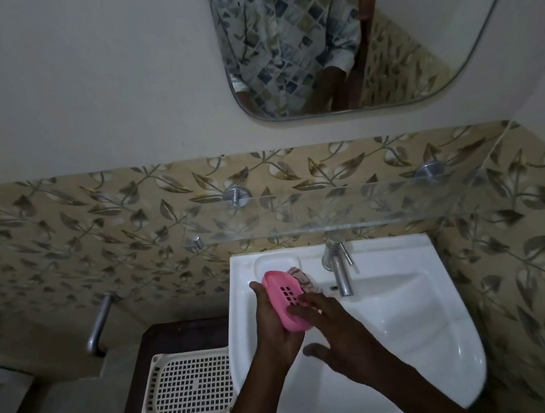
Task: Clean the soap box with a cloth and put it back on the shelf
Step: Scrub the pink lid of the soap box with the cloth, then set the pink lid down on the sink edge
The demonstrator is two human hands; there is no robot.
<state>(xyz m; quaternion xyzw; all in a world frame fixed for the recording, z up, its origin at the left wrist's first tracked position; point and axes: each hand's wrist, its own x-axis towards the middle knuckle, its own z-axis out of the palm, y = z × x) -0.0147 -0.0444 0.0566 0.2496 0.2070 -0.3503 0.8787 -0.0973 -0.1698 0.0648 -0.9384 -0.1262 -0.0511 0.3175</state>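
Observation:
A pink soap box with small drain holes is held tilted over the left rim of the white washbasin. My left hand grips it from below and from the left. The fingers of my right hand are spread and rest on the box's lower right edge. A patterned cloth lies on the basin ledge just behind the box, partly hidden by it. The glass shelf is fixed to the tiled wall above the basin and carries nothing that I can see.
A steel tap stands at the basin's back centre. A moulded soap recess sits at the basin's back left. Left of the basin a cream perforated tray rests on a dark stool. A mirror hangs above.

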